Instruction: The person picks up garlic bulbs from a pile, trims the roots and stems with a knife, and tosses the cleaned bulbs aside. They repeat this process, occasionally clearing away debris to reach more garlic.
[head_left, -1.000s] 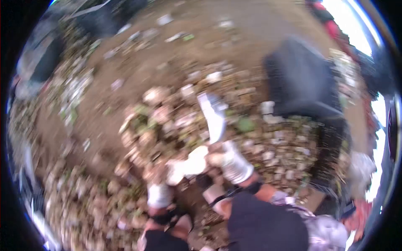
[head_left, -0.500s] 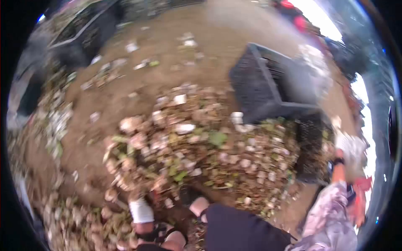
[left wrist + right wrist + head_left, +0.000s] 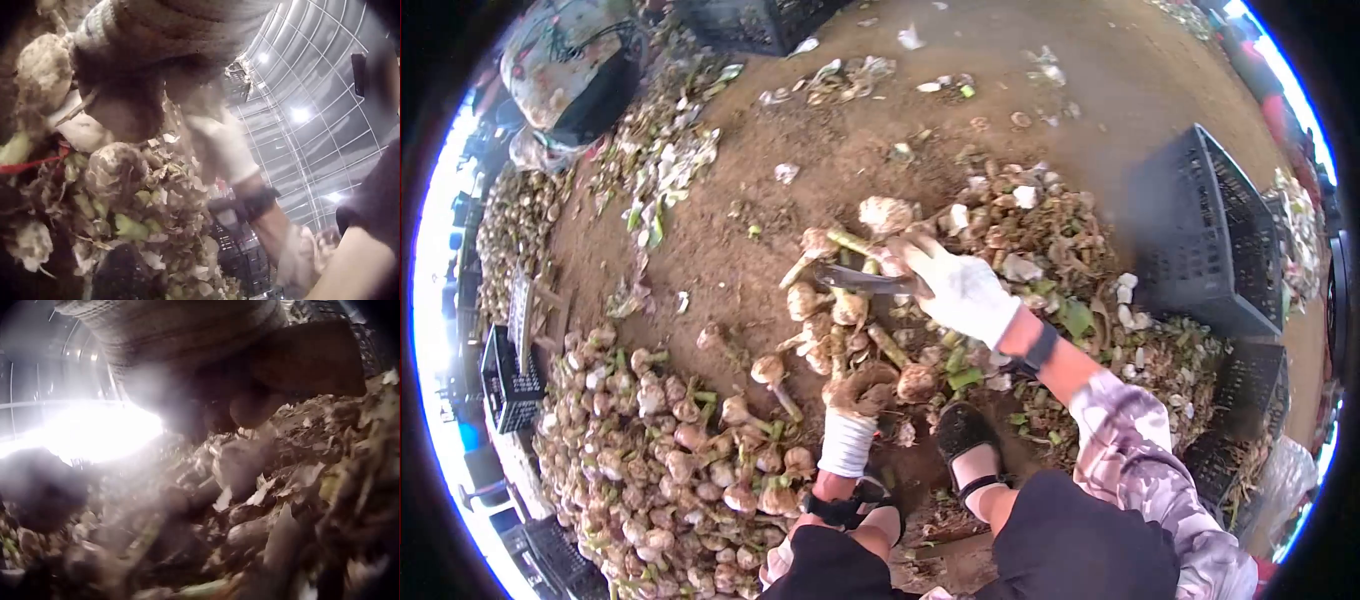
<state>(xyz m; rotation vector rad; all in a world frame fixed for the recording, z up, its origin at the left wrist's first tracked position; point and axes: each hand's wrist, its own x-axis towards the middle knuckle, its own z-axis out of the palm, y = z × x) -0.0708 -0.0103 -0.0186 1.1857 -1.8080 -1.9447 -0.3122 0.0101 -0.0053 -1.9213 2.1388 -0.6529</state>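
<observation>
- Fingers of my left hand point(image 3: 855, 392) curl over a garlic bulb point(image 3: 862, 380), frame centre.
- Right hand point(image 3: 960, 290) grips the knife point(image 3: 855, 278), blade pointing frame-left, just above that bulb.

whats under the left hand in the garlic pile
The gloved left hand rests on a heap of garlic bulbs with stalks. Whatever lies directly beneath its palm is covered by the glove.
</observation>
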